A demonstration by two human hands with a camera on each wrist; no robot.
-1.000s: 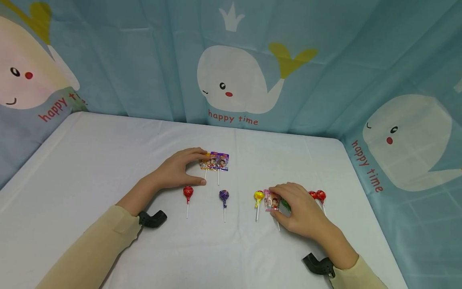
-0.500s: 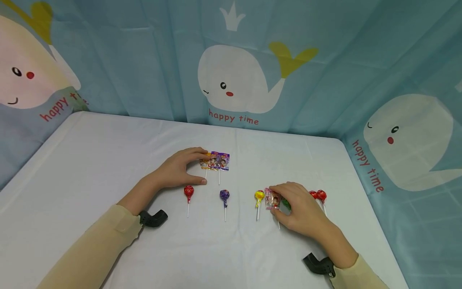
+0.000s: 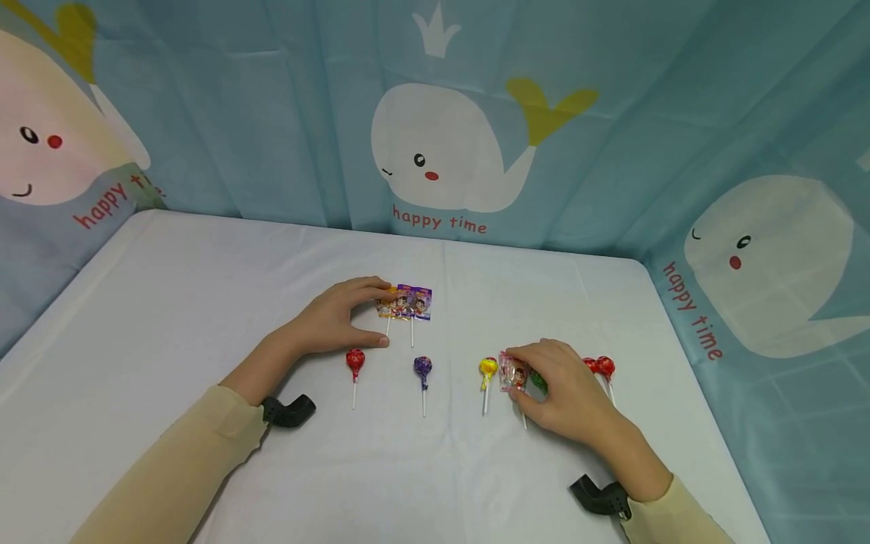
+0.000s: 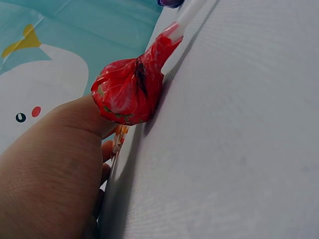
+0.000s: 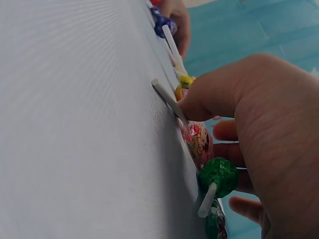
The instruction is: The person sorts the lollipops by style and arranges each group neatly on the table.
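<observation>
The pink packet lollipop (image 3: 513, 374) has been shifted slightly toward the far edge of the white-covered tabletop (image 3: 204, 287), carried along by the right hand (image 3: 571, 393); the left hand (image 3: 329, 317) is seen almost unmoved. The pink packet (printed with a small cartoon figure) is lightly pinched between the right thumb and fingers, on the half nearer the tabletop's right edge. Just to its left a yellow ball lollipop (image 3: 488, 367) is placed, and on its other side a green ball lollipop (image 3: 538, 381) is partly covered by the hand. Farther toward the right edge, two red ball lollipops (image 3: 606, 366) are laid together.

The left hand is held well spread, thumb apart from the fingers, with fingertips rested on an orange-yellow packet lollipop (image 3: 384, 310); no firm grip is shown. That packet is overlapped by a purple packet lollipop (image 3: 420, 304), both set closer to the far edge than the rest. Nearer the front edge, a red ball lollipop (image 3: 355, 360) and a purple ball lollipop (image 3: 423, 368) are spaced apart.
</observation>
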